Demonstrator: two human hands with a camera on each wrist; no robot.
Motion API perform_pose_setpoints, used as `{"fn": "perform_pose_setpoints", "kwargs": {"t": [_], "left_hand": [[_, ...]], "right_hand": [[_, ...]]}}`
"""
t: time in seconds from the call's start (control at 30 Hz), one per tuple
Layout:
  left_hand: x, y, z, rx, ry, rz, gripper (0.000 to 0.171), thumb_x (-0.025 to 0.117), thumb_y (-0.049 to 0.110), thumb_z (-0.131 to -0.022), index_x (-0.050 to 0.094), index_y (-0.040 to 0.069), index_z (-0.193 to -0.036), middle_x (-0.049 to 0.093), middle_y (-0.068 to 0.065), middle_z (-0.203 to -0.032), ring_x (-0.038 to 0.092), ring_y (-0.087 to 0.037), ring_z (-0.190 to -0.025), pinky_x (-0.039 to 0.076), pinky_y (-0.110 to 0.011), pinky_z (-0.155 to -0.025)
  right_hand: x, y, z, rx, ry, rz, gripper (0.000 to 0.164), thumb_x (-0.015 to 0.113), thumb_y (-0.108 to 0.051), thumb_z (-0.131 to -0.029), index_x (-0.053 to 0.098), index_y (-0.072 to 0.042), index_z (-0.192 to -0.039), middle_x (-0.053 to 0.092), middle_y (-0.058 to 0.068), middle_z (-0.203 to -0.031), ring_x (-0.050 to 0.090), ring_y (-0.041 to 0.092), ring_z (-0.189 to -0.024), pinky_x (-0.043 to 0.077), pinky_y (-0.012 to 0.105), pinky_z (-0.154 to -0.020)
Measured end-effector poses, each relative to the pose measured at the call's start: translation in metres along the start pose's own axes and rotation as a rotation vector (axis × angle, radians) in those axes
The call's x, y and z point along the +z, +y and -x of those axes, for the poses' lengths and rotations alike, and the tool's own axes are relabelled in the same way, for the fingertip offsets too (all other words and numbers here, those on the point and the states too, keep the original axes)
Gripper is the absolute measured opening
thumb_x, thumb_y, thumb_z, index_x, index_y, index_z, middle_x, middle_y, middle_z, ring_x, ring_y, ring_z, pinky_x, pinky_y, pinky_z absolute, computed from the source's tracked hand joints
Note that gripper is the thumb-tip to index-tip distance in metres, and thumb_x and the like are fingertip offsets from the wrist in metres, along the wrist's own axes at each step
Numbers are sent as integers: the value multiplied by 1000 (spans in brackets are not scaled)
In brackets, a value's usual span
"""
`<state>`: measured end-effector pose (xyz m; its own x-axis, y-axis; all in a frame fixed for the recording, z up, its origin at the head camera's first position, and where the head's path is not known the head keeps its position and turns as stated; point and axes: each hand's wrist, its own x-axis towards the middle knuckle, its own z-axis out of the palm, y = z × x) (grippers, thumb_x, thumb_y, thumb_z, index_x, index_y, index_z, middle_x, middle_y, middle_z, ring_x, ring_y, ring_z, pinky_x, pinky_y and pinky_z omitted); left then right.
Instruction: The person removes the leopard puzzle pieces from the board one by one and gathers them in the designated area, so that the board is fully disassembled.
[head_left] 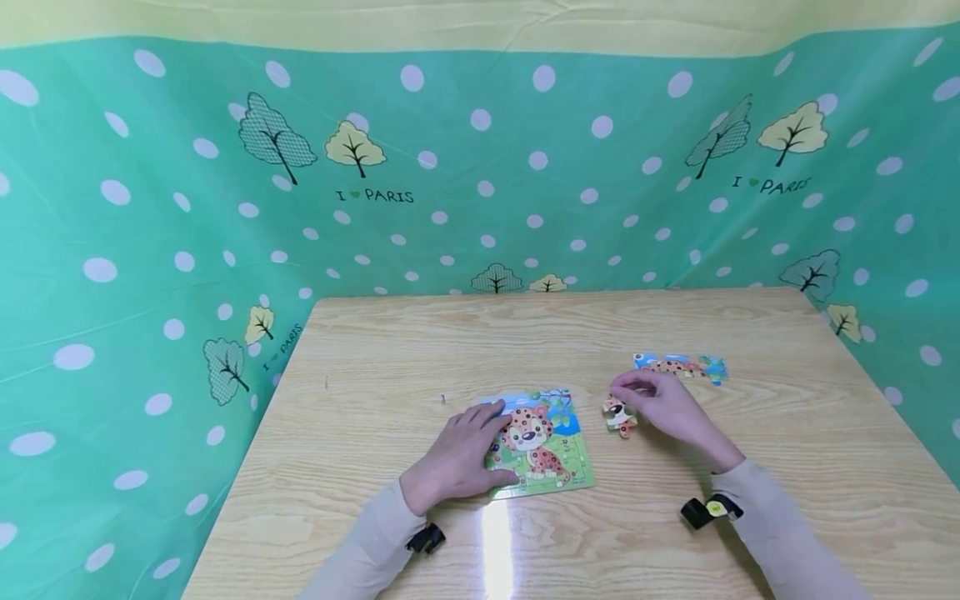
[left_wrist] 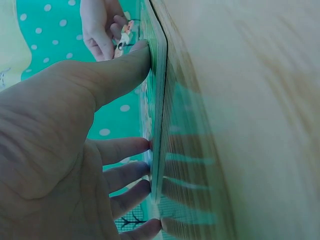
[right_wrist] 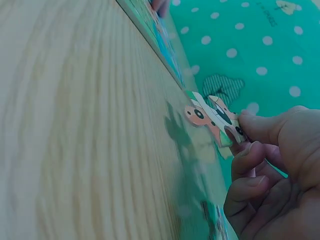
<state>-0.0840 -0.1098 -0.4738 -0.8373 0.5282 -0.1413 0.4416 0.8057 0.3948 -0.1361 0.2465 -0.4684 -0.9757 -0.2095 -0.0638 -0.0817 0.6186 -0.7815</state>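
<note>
A square jigsaw board with a spotted leopard cub picture lies on the wooden table. My left hand rests on its left side, fingers spread and fairly straight; the left wrist view has the thumb and fingertips on the board's face near its edge. Right of the board, my right hand pinches a clump of puzzle pieces between thumb and fingers. In the right wrist view these pieces show orange, black and white parts, held tilted over the table, their shadow on the wood.
Behind the right hand lies a strip of joined puzzle pieces in blue and orange. A tiny dark bit sits left of the board. Green dotted cloth hangs around the back and sides of the wooden table.
</note>
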Motion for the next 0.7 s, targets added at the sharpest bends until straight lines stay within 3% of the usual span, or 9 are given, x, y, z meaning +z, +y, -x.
{"fn": "perform_pose_setpoints", "kwargs": {"t": [0.27, 0.53, 0.7], "left_hand": [[0, 1, 0, -6, 0, 2, 90, 80, 56, -91, 46, 11, -162, 35, -11, -174, 35, -35, -159, 36, -60, -126], [-1, 1, 0, 0, 1, 7, 90, 80, 56, -91, 46, 11, -161, 34, -11, -174, 35, -35, -159, 36, -61, -126], [-1, 1, 0, 0, -2, 9, 90, 80, 55, -91, 46, 11, -161, 34, -11, -174, 35, -35, -159, 37, -61, -125]], "right_hand": [[-20, 14, 2, 3, 50, 46, 31, 68, -35, -106, 77, -8, -120, 78, 9, -109, 66, 13, -91, 54, 23, -73], [-43, 27, 7, 87, 67, 58, 46, 66, -45, -106, 74, -7, -129, 75, 13, -116, 63, 15, -91, 50, 26, -64], [-54, 37, 8, 109, 84, 83, 46, 64, -43, -107, 73, -4, -130, 75, 18, -120, 64, 11, -93, 51, 24, -68]]}}
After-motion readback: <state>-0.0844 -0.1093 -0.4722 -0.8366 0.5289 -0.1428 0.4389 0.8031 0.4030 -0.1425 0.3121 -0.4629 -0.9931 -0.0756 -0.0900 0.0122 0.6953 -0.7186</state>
